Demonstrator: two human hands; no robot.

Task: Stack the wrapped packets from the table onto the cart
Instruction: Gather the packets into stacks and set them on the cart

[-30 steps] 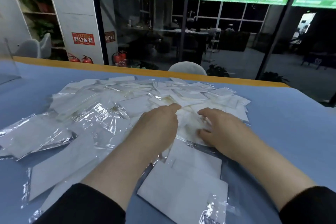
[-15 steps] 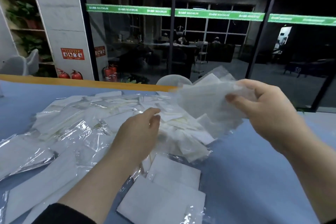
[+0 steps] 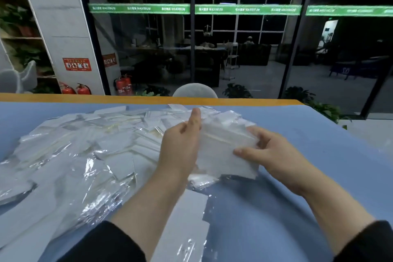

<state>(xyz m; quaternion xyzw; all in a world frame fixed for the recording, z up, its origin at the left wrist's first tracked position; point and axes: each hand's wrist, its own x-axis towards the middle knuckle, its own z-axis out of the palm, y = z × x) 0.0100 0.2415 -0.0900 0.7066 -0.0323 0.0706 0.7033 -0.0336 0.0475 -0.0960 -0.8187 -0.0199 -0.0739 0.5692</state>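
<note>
- Both hands on one small bundle of wrapped packets (image 3: 225,151), held just above the blue desk (image 3: 319,155), roughly mid-desk, right of the loose pile.
- Left hand (image 3: 180,147) presses the bundle's left side, fingers mostly straight, pointing toward the far edge; thumb not clearly seen.
- Right hand (image 3: 274,155) grips the bundle's right side, thumb on top, fingers curled behind.
- Bundle lies directly between the hands; long axis runs left-right, parallel to the near edge. Both hands equally near, already in contact.
- Loose packet pile (image 3: 85,144) spreads across the desk's left half toward the far edge; touches the bundle's left and lower side. More flat packets (image 3: 185,229) by the near edge, under the left forearm.
- Cart not in view; cannot tell which way it lies from the desk.
- Judgement: squaring-up step, bundle being evened before carrying. Next move needs a turn toward the cart; slick film could let packets slide out of the bundle.
- Most packets not yet moved; task looks early.
</note>
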